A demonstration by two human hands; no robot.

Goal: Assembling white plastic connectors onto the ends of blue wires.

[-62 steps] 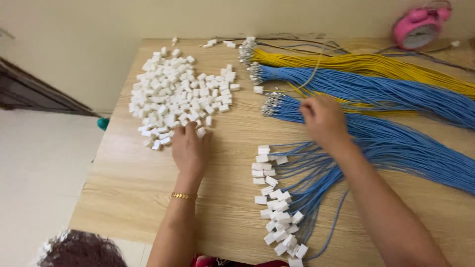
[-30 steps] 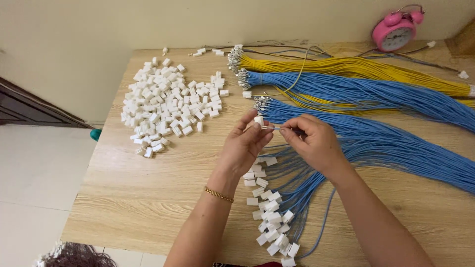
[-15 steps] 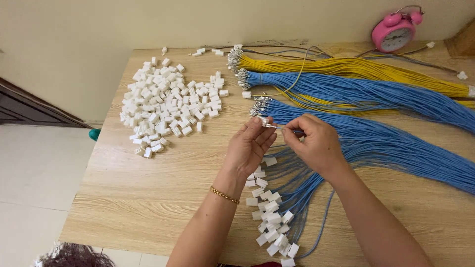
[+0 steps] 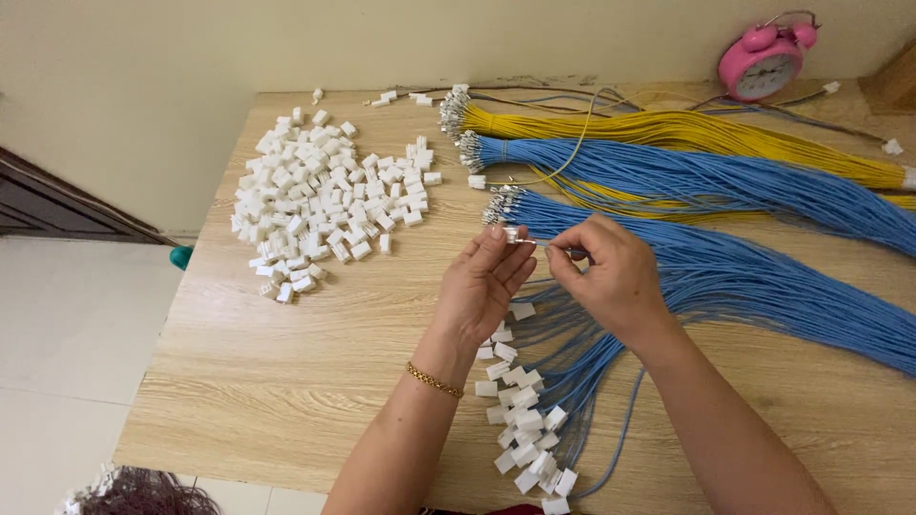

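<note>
My left hand (image 4: 485,286) pinches a small white plastic connector (image 4: 511,234) between thumb and fingertips, above the middle of the wooden table (image 4: 286,381). My right hand (image 4: 611,277) pinches the metal-tipped end of a blue wire (image 4: 563,250) and holds it right at the connector. Both hands hover over the near bundle of blue wires (image 4: 763,296). A bunch of blue wires fitted with white connectors (image 4: 530,429) lies below my hands. A heap of loose white connectors (image 4: 320,200) is spread at the left of the table.
A second blue bundle (image 4: 687,176) and a yellow bundle (image 4: 687,129) lie further back, metal tips to the left. A pink alarm clock (image 4: 763,62) stands at the far right by the wall. The table's left edge drops to a tiled floor (image 4: 67,362).
My left hand took a connector from the heap and my right hand took a wire; both came together over the table. In the last half second they barely moved.
</note>
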